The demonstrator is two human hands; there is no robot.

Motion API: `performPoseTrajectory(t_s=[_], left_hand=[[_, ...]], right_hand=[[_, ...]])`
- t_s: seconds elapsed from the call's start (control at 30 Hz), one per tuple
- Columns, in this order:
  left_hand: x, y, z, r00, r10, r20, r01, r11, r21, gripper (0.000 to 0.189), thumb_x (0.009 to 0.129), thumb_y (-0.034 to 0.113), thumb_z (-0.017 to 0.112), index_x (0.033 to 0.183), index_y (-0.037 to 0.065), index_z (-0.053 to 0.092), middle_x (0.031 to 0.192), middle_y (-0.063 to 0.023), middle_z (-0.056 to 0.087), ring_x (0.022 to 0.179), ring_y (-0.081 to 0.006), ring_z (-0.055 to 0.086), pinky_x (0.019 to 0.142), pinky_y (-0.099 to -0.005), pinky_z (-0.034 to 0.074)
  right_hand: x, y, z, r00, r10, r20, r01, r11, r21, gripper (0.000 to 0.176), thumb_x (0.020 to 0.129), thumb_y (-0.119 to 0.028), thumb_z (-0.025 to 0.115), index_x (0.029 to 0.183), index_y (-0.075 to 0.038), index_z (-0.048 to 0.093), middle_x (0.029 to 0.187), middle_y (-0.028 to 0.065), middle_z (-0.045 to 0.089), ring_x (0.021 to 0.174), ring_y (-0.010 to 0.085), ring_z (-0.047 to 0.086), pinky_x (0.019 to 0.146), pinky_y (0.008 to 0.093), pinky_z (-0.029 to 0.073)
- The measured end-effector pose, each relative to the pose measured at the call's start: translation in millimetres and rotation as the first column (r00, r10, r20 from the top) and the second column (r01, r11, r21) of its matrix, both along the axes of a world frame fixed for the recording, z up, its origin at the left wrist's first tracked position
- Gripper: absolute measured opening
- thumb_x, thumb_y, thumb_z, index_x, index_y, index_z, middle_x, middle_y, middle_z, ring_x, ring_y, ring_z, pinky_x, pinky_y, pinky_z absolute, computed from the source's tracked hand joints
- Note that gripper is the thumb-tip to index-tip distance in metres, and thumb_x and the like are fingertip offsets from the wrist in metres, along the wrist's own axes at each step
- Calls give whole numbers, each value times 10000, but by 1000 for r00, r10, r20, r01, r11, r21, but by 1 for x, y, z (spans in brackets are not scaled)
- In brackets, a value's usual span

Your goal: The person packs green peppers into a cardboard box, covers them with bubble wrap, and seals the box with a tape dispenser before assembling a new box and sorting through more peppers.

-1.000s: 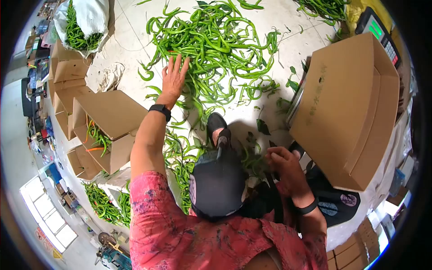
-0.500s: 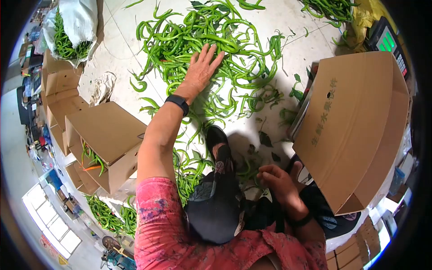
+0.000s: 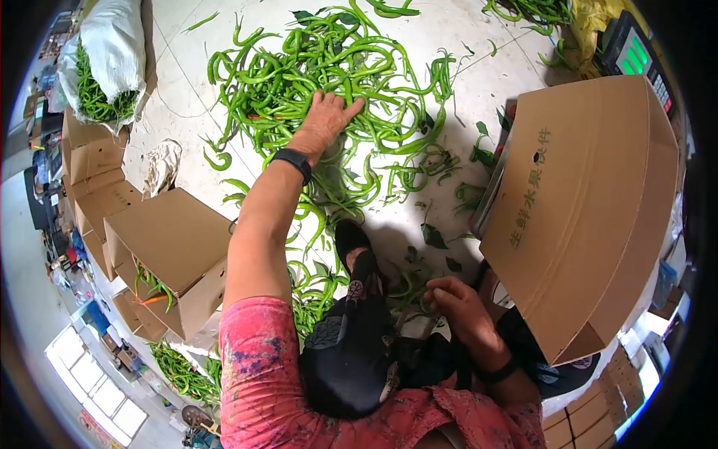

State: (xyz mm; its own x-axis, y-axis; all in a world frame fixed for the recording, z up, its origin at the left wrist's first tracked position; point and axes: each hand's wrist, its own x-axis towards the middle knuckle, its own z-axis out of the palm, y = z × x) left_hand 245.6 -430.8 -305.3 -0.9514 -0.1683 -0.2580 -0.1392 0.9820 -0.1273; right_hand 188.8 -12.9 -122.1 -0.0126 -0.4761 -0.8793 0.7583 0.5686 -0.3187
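Long green peppers [image 3: 299, 71] lie in a loose heap on the pale tiled floor. My left hand [image 3: 327, 120] is palm down on the heap's near side, fingers bent together over peppers and thumb out to the right. Its fingertips are partly hidden among them. Lower right, near my knees, my right hand [image 3: 458, 305] is closed with the fingers curled; a bit of green shows at the fingertips, too small to tell what it is. More peppers [image 3: 310, 299] lie beside my foot.
A large cardboard box [image 3: 576, 202] stands on the right, with a digital scale [image 3: 636, 56] behind it. Open boxes [image 3: 168, 232] are at the left, one with peppers inside. A white sack [image 3: 112, 45] of peppers and a crumpled cloth [image 3: 162, 166] lie upper left.
My left hand has drawn slightly back toward me, and its spread fingers have bent into the peppers. My right hand keeps its curled pose. The whole view has shifted a little.
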Motion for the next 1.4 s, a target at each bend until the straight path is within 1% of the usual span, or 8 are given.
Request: performPoseTrajectory(t_s=[0.17, 0.37, 0.43, 0.53, 0.73, 1.03, 1.1, 1.4], left_hand=[[22, 8, -4, 970, 24, -242, -14, 999, 43, 506, 771, 69, 577, 1270, 135, 518, 880, -73, 572, 898, -262, 554, 871, -469, 387], [28, 32, 85, 924, 255, -283, -188, 952, 242, 648, 654, 55, 738, 1263, 120, 526, 914, -94, 610, 948, -302, 591, 882, -450, 449], [31, 34, 114, 696, 536, -479, -230, 797, 558, 669, 646, 51, 774, 1266, 79, 523, 1057, -133, 657, 1017, -313, 634, 917, -397, 492], [36, 28, 178, 609, 765, -210, -229, 423, 877, 556, 725, 31, 713, 1246, 30, 521, 1041, -96, 670, 944, -156, 634, 873, -286, 488], [56, 31, 261, 452, 866, 212, 45, -260, 965, 497, 789, 21, 640, 1268, 6, 511, 1033, -62, 609, 860, -167, 610, 813, -307, 523], [84, 64, 339, 603, 764, 229, 363, -518, 775, 519, 770, 48, 638, 1264, -4, 488, 987, -100, 591, 828, -211, 606, 751, -363, 536], [87, 78, 361, 580, 783, 224, 358, -492, 794, 545, 769, 74, 653, 1280, 10, 478, 941, -98, 573, 812, -205, 584, 739, -371, 525], [95, 131, 420, 659, 749, 69, 451, -467, 760, 557, 791, 122, 656, 1304, 27, 461, 902, -70, 530, 822, -194, 542, 752, -389, 520]], right_hand=[[0, 1, 0, 1000, -24, -6, 24, 1000, -9, 261, 959, -180, 573, 1167, -24, 583, 1021, 64, 640, 843, 119, 572, 769, 270, 464], [3, -5, 15, 999, -32, -13, 31, 997, -65, 276, 950, -205, 598, 1158, -24, 585, 994, 45, 637, 850, 108, 570, 765, 259, 462], [2, -10, 25, 1000, -25, -16, 24, 998, -61, 281, 947, -211, 604, 1158, -26, 586, 991, 40, 637, 852, 103, 571, 762, 254, 462], [1, -15, 40, 995, 46, -84, -55, 994, -98, 273, 946, -211, 606, 1150, -31, 590, 986, 30, 634, 854, 93, 570, 753, 244, 458], [11, -5, 44, 996, 20, -88, -34, 986, -162, 243, 951, -207, 589, 1123, -35, 607, 977, 29, 650, 841, 89, 572, 729, 242, 457], [-7, -6, 67, 949, -106, -298, -44, 889, -455, 246, 931, -214, 613, 1104, -40, 616, 960, 33, 657, 813, 97, 589, 702, 240, 466], [-16, -21, 97, 751, -144, -645, -124, 927, -353, 247, 922, -200, 589, 1094, -26, 620, 989, 44, 666, 788, 87, 578, 675, 225, 451], [-28, -38, 159, 775, -216, -593, -181, 824, -537, 317, 932, -251, 581, 1131, -5, 594, 1014, 81, 654, 885, 115, 581, 751, 253, 447]])
